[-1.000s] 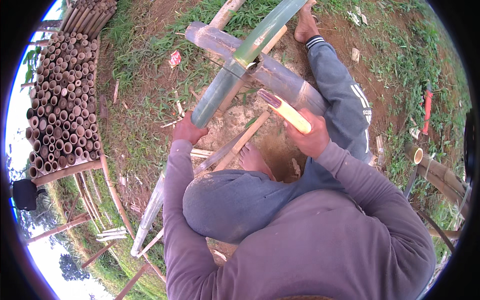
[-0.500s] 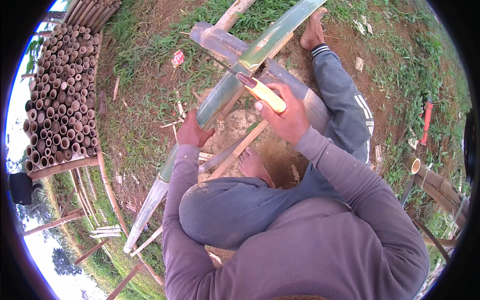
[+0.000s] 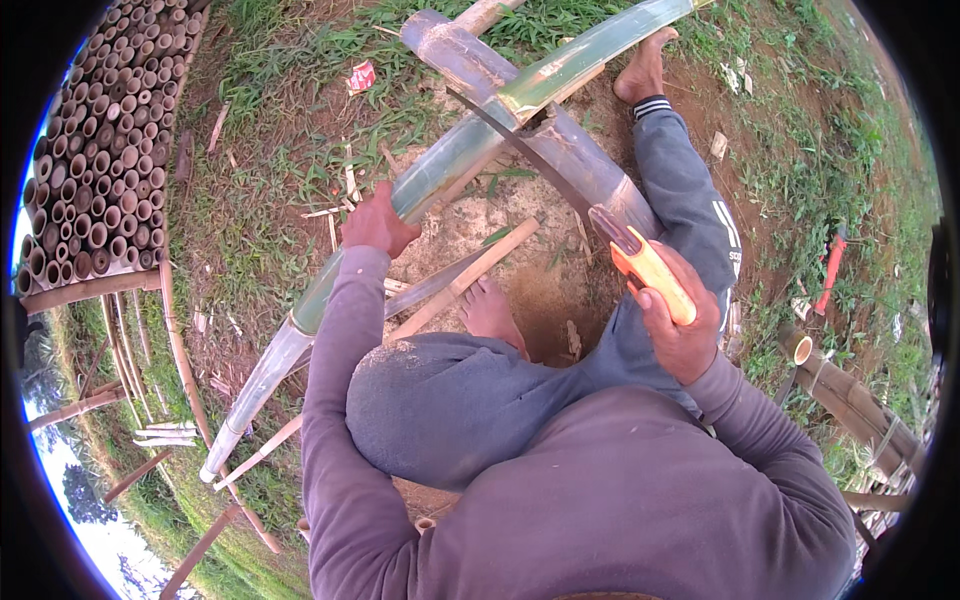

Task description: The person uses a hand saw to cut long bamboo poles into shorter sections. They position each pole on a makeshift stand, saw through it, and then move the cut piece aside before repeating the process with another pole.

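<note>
The right hand (image 3: 678, 330) has its fingers wrapped tight around the orange-yellow handle of a machete (image 3: 600, 225), whose dark curved blade runs up and to the left until its tip meets the green bamboo strip (image 3: 440, 170). The left hand (image 3: 375, 222) lies on that same strip lower down, fingers curled over its edge and pressing on it. The strip is long and split, slanting from the lower left of the ground up to the top right, where it rests across a thick grey bamboo pole (image 3: 540, 130) lying on the bare earth. The person sits on the ground with one bare foot (image 3: 490, 312) tucked near the middle and the other foot (image 3: 645, 70) stretched out beside the pole. A stack of cut bamboo tubes (image 3: 95, 160) stands at the left edge of the ground, well apart. A thin pale slat (image 3: 470, 278) lies under the strip.
</note>
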The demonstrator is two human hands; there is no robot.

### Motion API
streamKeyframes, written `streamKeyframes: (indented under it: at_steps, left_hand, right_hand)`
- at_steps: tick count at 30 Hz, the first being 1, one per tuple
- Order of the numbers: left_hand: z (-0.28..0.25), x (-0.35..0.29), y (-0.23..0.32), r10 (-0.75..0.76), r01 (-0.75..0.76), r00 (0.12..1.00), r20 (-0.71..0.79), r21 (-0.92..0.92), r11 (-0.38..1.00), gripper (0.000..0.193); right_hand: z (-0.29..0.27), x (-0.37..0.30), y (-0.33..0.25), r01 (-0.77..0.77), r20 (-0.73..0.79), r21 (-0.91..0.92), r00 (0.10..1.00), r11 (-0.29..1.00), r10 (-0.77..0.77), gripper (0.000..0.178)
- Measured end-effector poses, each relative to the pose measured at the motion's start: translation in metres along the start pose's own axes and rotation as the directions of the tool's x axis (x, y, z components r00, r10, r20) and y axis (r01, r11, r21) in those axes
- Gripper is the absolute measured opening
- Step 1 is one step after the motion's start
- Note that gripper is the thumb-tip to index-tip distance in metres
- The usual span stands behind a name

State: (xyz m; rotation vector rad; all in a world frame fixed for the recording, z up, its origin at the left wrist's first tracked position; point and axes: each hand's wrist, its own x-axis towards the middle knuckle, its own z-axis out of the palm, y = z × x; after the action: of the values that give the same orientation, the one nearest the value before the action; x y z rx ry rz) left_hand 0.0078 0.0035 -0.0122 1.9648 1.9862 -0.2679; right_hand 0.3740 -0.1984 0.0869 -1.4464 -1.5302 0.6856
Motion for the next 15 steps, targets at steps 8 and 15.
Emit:
streamKeyframes:
  at_steps: [8,15]
  left_hand:
    - [-0.004,-0.001,0.006,0.023,-0.023,1.000,-0.009,0.026,0.999,0.078]
    - [-0.009,0.006,-0.008,0.016,-0.015,0.997,0.081,-0.010,1.000,0.081]
  right_hand:
    - [0.092,0.103,0.031,-0.054,-0.026,0.100,0.998,0.993,0.057,0.047]
    - [0.005,-0.018,0.016,-0.067,-0.009,0.124,0.998,0.990,0.068,0.050]
